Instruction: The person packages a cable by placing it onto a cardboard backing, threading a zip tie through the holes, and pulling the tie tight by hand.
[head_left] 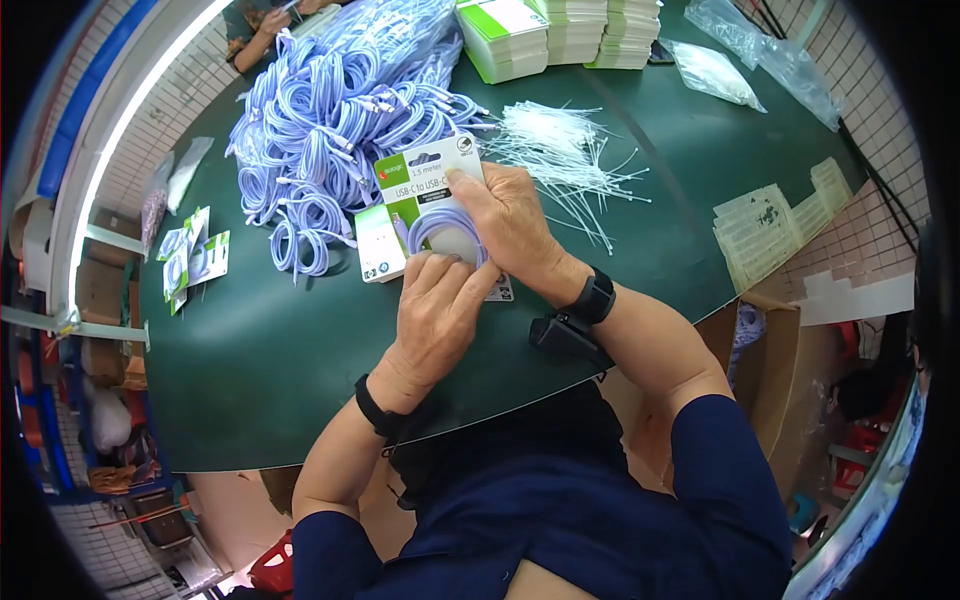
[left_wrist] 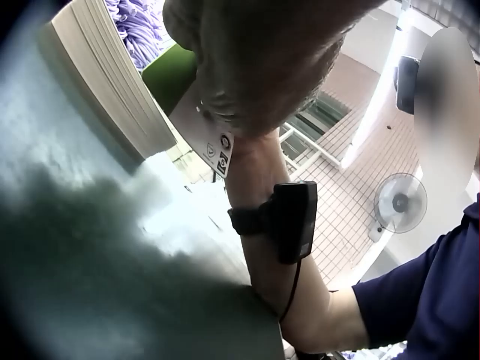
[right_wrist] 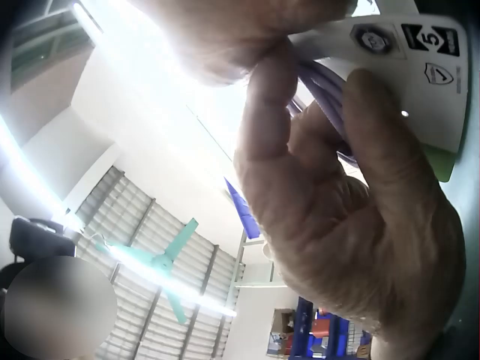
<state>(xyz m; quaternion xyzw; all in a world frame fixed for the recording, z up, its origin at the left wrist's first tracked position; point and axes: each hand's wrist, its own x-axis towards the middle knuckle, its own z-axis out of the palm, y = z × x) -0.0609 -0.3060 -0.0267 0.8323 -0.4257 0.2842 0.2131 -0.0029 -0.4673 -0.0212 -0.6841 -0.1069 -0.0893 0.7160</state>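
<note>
A printed packaging card (head_left: 425,175), marked "USB-C to USB-C", is held over the table with a lilac coiled cable (head_left: 440,222) lying against its front. My right hand (head_left: 518,228) grips the card's right side, thumb on the face. In the right wrist view, the fingers of that hand (right_wrist: 322,187) curl round the cable and the card's edge. From below, my left hand (head_left: 437,315) pinches the lower part of the coil, with curled fingers; its fingertips are partly hidden. Just behind them is a stack of cards (head_left: 379,258) on the table.
A big heap of lilac cables (head_left: 330,130) covers the back left of the green table (head_left: 300,380). White cable ties (head_left: 565,150) lie spread to the right, near tall card stacks (head_left: 505,45). Several carded cables (head_left: 190,260) sit at far left. Another person's hand (head_left: 275,22) shows at the back.
</note>
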